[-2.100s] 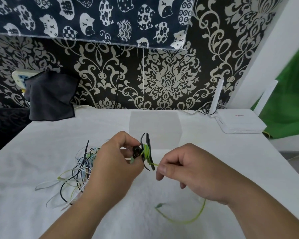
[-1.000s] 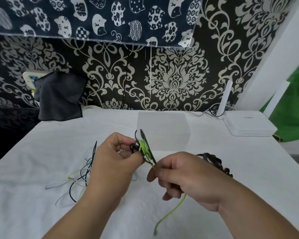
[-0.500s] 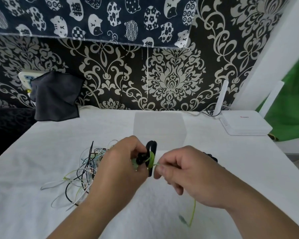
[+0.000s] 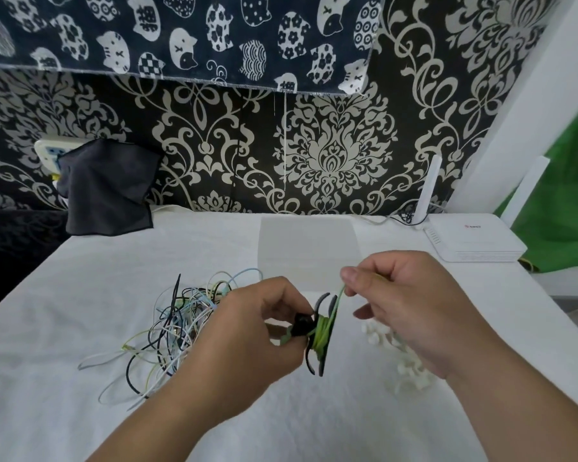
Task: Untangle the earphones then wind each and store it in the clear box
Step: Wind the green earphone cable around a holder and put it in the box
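Bench [image 4: 80, 295]: covered in white cloth, and it fills the lower half of the view.
Clear rectangular plastic box [image 4: 309, 241]: stands on the bench at 12 o'clock from the hands, near them but not touching. I can see nothing inside it.
Loose tangle of black, white, pale blue and yellow earphone cords [image 4: 177, 328]: lies on the bench at 9 o'clock from the left hand, partly hidden behind it. By the look of it, this pile is not yet sorted.
Right hand [image 4: 414, 308]: raised at 2 o'clock from the winder. Its grip is closed, thumb and forefinger pinching the free run of the green cord.
Left hand [image 4: 244, 338]: its grip is clamped on the black hub of the winder, held above the bench.
White knobbly plastic pieces [image 4: 411, 368]: on the bench at 4 o'clock from the winder, under the right wrist. They are too blurred to name.
Black plastic winder [image 4: 319, 365]: tilted between the hands, with several green turns round its middle. Hold it steady and let the right hand circle it.
Thin green earphone cord [image 4: 322, 328]: the task's thing in hand, partly wound, running taut toward 1 o'clock. Use light, even tension and lay each turn beside the last. Feed the cord through the pinch so no kink forms, then tuck the end before boxing it.
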Motion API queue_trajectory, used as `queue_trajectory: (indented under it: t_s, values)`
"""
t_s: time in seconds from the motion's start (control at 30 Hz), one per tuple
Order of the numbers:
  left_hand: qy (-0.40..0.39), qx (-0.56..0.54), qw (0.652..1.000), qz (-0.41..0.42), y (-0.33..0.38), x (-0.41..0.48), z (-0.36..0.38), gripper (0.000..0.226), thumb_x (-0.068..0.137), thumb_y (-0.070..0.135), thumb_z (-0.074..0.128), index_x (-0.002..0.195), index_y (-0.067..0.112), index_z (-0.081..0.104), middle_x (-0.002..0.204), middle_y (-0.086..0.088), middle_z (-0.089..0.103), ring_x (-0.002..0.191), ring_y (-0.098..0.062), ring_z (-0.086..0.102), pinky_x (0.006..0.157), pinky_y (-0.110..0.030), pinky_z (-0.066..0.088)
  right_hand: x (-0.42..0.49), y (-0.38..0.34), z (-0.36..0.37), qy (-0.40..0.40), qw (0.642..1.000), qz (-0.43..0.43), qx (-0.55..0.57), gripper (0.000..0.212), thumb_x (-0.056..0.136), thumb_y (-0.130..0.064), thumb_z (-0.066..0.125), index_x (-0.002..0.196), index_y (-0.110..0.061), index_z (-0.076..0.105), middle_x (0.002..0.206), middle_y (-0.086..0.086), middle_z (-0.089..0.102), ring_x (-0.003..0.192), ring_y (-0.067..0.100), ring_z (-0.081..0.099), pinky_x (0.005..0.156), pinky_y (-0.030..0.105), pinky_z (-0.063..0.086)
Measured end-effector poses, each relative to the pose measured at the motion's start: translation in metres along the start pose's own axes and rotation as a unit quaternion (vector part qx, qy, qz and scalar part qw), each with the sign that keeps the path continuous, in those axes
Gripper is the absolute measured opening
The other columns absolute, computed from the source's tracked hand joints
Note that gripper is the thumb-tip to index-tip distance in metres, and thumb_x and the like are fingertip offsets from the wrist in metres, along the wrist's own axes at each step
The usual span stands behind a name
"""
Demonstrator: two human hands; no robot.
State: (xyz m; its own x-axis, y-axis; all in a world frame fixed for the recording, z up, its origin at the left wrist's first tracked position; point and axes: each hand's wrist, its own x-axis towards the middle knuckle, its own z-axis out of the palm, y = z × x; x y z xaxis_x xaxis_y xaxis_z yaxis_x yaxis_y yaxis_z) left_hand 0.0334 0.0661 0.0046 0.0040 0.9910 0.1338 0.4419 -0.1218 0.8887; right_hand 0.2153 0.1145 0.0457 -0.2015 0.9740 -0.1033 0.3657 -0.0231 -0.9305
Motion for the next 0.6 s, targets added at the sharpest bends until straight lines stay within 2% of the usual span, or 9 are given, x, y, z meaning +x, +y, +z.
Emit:
queue_trajectory:
  t_s: [0.07, 0.17, 0.27, 0.37, 0.43, 0.53, 0.6]
  values:
    - [-0.032, -0.033, 0.999, 0.001, 0.001, 0.000, 0.000, 0.034, 0.076, -0.006, 0.074, 0.082, 0.026, 0.069, 0.079, 0.006, 0.074, 0.081, -0.012, 0.072, 0.079, -0.029, 0.060, 0.000, 0.002, 0.002, 0.007, 1.000, 0.000, -0.017, 0.026, 0.094, -0.025, 0.066, 0.074, -0.009, 0.069, 0.035, -0.022, 0.044, 0.035, 0.000, 0.046, 0.083, 0.056, 0.057]
    - [-0.047, -0.103, 0.994, -0.007, 0.001, 0.000, 0.000, 0.034, 0.075, -0.010, 0.075, 0.082, 0.023, 0.070, 0.080, -0.001, 0.075, 0.081, -0.018, 0.073, 0.075, -0.027, 0.058, 0.005, 0.011, 0.007, 0.011, 0.999, 0.002, -0.030, 0.028, 0.093, -0.029, 0.067, 0.070, -0.014, 0.070, 0.039, -0.021, 0.048, 0.038, 0.001, 0.049, 0.080, 0.053, 0.059]
    - [0.000, -0.217, 0.976, -0.011, 0.002, 0.003, 0.001, 0.026, 0.066, -0.007, 0.075, 0.077, 0.016, 0.069, 0.078, -0.007, 0.075, 0.076, -0.018, 0.072, 0.066, -0.022, 0.055, 0.010, 0.023, 0.012, -0.026, 0.997, 0.043, -0.057, 0.031, 0.093, -0.040, 0.065, 0.071, -0.021, 0.073, 0.046, -0.023, 0.050, 0.042, 0.003, 0.052, 0.077, 0.048, 0.060]
    - [0.071, -0.301, 0.951, -0.031, 0.001, 0.005, 0.001, 0.022, 0.062, -0.003, 0.074, 0.081, 0.004, 0.065, 0.078, -0.015, 0.073, 0.068, -0.016, 0.068, 0.055, -0.017, 0.049, 0.009, 0.029, 0.021, -0.096, 0.991, 0.058, -0.078, 0.038, 0.097, -0.035, 0.057, 0.061, -0.027, 0.069, 0.056, -0.011, 0.045, 0.047, 0.007, 0.046, 0.065, 0.031, 0.058]
    - [0.103, -0.304, 0.946, -0.048, 0.000, 0.005, 0.000, 0.026, 0.068, -0.011, 0.076, 0.087, 0.000, 0.063, 0.079, -0.016, 0.072, 0.066, -0.021, 0.065, 0.057, -0.021, 0.048, 0.005, 0.028, 0.028, -0.150, 0.983, 0.056, -0.093, 0.038, 0.099, -0.030, 0.052, 0.066, -0.024, 0.070, 0.056, -0.009, 0.042, 0.048, 0.008, 0.042, 0.062, 0.027, 0.054]
    - [0.141, -0.257, 0.952, -0.082, -0.002, 0.006, -0.001, 0.024, 0.078, -0.016, 0.070, 0.087, 0.005, 0.063, 0.068, -0.006, 0.066, 0.055, -0.019, 0.053, 0.059, -0.032, 0.037, 0.002, 0.026, 0.031, -0.206, 0.973, 0.054, -0.090, 0.036, 0.102, -0.028, 0.049, 0.076, -0.016, 0.071, 0.051, -0.015, 0.043, 0.045, 0.004, 0.041, 0.065, 0.032, 0.053]
    - [0.153, -0.212, 0.961, -0.088, -0.003, 0.006, -0.002, 0.024, 0.079, -0.012, 0.071, 0.083, 0.011, 0.063, 0.062, 0.000, 0.063, 0.049, -0.016, 0.048, 0.055, -0.029, 0.035, 0.000, 0.023, 0.029, -0.226, 0.968, 0.048, -0.096, 0.036, 0.103, -0.028, 0.048, 0.079, -0.014, 0.072, 0.049, -0.016, 0.044, 0.044, 0.001, 0.042, 0.067, 0.033, 0.053]
